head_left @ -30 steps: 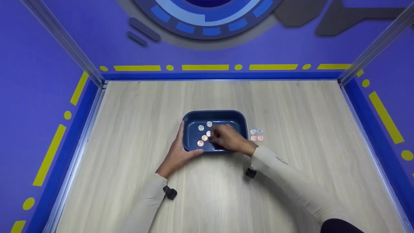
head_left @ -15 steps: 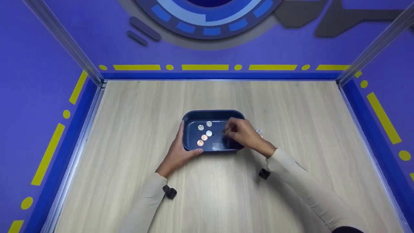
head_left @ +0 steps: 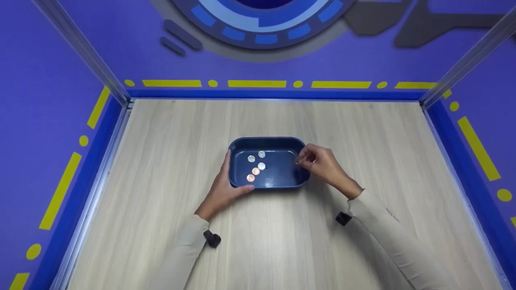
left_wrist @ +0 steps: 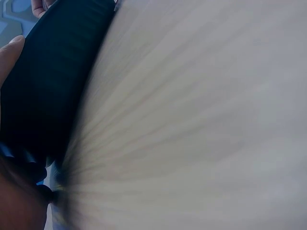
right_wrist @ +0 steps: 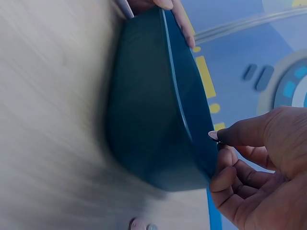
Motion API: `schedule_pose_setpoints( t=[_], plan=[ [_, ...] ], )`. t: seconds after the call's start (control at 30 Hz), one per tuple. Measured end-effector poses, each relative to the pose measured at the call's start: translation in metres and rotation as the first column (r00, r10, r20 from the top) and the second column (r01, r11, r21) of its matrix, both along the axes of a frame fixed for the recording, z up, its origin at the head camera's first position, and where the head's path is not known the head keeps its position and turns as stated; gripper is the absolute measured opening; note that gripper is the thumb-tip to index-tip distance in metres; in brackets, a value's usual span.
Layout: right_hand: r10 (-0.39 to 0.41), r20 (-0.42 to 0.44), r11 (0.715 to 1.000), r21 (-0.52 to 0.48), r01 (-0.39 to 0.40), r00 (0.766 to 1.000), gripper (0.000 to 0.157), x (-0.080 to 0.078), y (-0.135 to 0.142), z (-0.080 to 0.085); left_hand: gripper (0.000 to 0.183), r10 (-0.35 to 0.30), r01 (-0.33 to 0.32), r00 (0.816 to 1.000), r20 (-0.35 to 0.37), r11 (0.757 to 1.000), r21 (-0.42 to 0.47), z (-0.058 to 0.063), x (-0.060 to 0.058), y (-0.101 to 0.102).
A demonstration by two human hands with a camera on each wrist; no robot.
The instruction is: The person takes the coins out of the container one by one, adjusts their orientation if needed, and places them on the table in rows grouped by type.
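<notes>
A deep dark blue tray (head_left: pixel 278 186) stands on the table in the head view. My left hand (head_left: pixel 223 187) holds its left end, fingers along the side wall and thumb at the near rim. Several coins lie inside, silver ones (head_left: pixel 261 166) and copper ones (head_left: pixel 250 177). Over the tray's right rim, my right hand (head_left: pixel 324 165) pinches a small thin coin between thumb and forefinger; the fingers mostly hide it. In the right wrist view a copper coin (right_wrist: pixel 137 224) and a silver coin (right_wrist: pixel 151 227) lie on the table beside the tray's right end.
The pale wood table (head_left: pixel 258 233) is enclosed by blue walls with yellow markings (head_left: pixel 258 83) at the back and both sides. Metal posts (head_left: pixel 447 76) stand at the back corners. A small black camera (head_left: pixel 343 218) is worn at each wrist.
My right hand has moved right from the tray's middle to its right rim, fingers still pinched, and now hides the coins on the table from the head view. My left hand stays put.
</notes>
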State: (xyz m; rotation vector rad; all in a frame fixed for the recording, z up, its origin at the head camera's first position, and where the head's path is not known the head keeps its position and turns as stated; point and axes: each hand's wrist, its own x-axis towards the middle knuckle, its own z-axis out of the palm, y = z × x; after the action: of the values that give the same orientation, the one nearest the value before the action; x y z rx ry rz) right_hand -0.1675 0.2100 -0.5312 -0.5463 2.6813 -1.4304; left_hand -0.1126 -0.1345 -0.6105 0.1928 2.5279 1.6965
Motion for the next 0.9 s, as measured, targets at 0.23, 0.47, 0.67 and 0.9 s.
schedule_pose_setpoints(
  t=[0.23,0.47,0.67,0.9],
  plan=[
    [-0.056,0.029,0.998,-0.006,0.056,0.998,0.009,0.005,0.016,-0.003,0.143,-0.002,0.003,1.0,-0.01,1.0,0.006,-0.001,0.0,0.0],
    [-0.115,0.058,0.993,0.016,0.114,0.992,0.012,0.007,0.03,-0.003,0.142,-0.003,0.004,1.0,-0.025,1.0,0.017,-0.001,-0.001,-0.001],
    [-0.153,0.052,0.988,0.039,0.152,0.987,0.01,0.007,0.044,-0.005,0.141,-0.003,0.003,1.0,-0.02,1.0,0.015,-0.001,-0.001,0.0],
    [-0.186,0.04,0.981,0.069,0.183,0.982,0.009,0.007,0.065,-0.019,0.139,-0.002,0.003,1.0,-0.01,1.0,0.031,0.0,0.0,0.0]
  ],
)
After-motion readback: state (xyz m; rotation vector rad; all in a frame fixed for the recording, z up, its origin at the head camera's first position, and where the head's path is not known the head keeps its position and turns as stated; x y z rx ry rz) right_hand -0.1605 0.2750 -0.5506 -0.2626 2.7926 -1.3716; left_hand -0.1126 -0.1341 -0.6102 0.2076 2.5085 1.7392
